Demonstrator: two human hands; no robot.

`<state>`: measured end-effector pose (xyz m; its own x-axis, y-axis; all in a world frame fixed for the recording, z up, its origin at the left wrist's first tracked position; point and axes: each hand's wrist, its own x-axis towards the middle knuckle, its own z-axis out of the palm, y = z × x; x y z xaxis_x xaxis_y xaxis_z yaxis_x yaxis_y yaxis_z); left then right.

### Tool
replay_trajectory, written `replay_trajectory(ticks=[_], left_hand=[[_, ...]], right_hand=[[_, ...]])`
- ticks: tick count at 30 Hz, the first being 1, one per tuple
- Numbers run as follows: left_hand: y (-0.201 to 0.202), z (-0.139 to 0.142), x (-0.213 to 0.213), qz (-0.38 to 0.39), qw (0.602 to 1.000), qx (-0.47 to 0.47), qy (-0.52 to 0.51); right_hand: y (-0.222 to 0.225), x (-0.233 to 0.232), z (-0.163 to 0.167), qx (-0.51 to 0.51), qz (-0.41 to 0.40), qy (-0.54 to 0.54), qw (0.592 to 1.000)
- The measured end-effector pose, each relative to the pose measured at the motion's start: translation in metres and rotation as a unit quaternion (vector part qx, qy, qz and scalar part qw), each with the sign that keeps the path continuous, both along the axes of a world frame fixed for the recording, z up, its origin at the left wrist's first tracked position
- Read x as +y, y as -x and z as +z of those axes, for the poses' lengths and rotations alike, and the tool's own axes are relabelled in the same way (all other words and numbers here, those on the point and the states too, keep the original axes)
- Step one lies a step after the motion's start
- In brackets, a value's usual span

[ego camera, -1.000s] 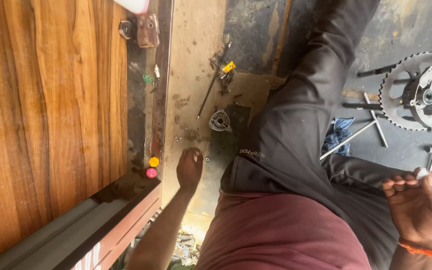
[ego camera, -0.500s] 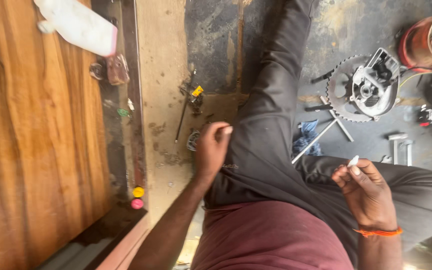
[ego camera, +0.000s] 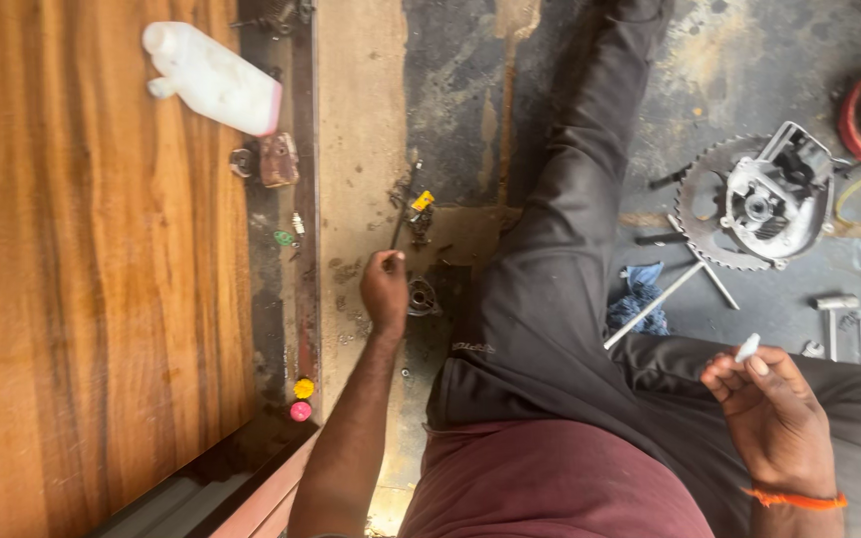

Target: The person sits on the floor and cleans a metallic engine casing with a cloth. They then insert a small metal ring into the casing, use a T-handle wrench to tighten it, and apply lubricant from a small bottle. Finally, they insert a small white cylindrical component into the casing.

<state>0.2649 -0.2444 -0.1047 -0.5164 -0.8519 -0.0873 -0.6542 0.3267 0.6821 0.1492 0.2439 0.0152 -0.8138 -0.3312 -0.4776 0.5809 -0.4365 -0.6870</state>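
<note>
Head view, looking straight down on our seated legs in dark trousers (ego camera: 550,299) stretched over a stained concrete floor (ego camera: 450,90). Our left hand (ego camera: 384,291) reaches out to the floor with fingers curled closed around the lower end of a thin dark metal rod (ego camera: 403,211) (a long screwdriver or pick, we cannot tell which); the rod runs up and away from the fist, and a small yellow piece (ego camera: 423,200) lies just beside its far part. A small round metal bearing-like part (ego camera: 421,296) sits on the floor just right of that hand. Our right hand (ego camera: 774,418), an orange band (ego camera: 794,497) at the wrist, is raised over the right thigh, thumb and forefinger pinched on a small white cylindrical piece (ego camera: 747,348). Beyond it lie a toothed grey sprocket with a metal housing (ego camera: 759,199), a long T-handle wrench (ego camera: 655,304) across a blue rag (ego camera: 640,299). To the left, a white plastic bottle (ego camera: 213,78) lies on a brown wood-grain panel (ego camera: 82,269); yellow and pink caps (ego camera: 302,399) rest at its edge.
</note>
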Motion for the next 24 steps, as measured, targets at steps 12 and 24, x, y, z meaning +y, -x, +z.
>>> replay_trajectory(ticks=[12,24], left_hand=[[0.078,0.131,0.102,-0.213,0.958,0.133,-0.138],[0.108,0.191,0.243,-0.431,0.794,0.144,-0.404]], right_hand=[[0.013,-0.017,0.027,-0.038,-0.044,-0.131,0.990],[-0.002,-0.059,0.046,0.079,0.041,-0.154,0.984]])
